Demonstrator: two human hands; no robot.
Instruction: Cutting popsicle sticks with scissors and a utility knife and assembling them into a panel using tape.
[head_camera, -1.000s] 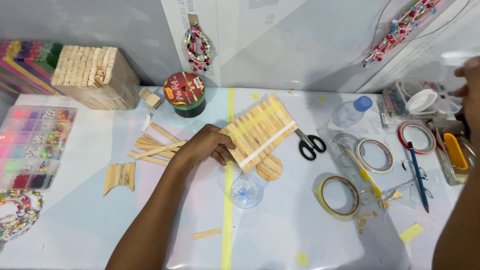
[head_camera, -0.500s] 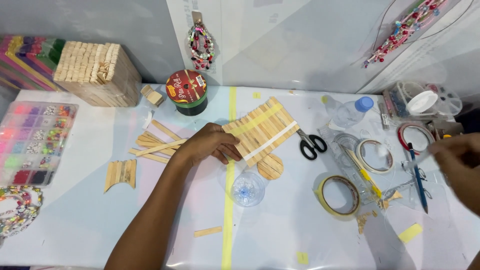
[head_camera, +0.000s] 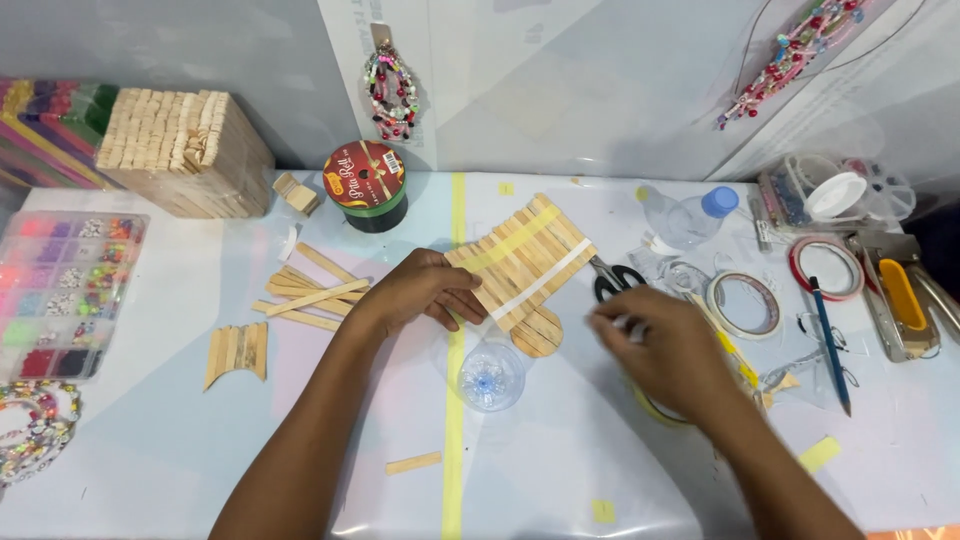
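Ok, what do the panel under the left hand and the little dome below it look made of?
Panel: pale flat wooden craft sticks laid side by side, bare and matte, with a whitish strip and a yellowish one across them, maybe tape. Dome: clear glossy plastic with a blue centre, probably a cut bottle base. Left hand rests on the panel's edge.

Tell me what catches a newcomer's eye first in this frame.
The flat panel of pale wooden craft sticks at the table's centre, pinned at its near edge by the left hand. The right hand hovers beside it, partly covering black-handled scissors. At far left sits a tall block of stacked wooden sticks.
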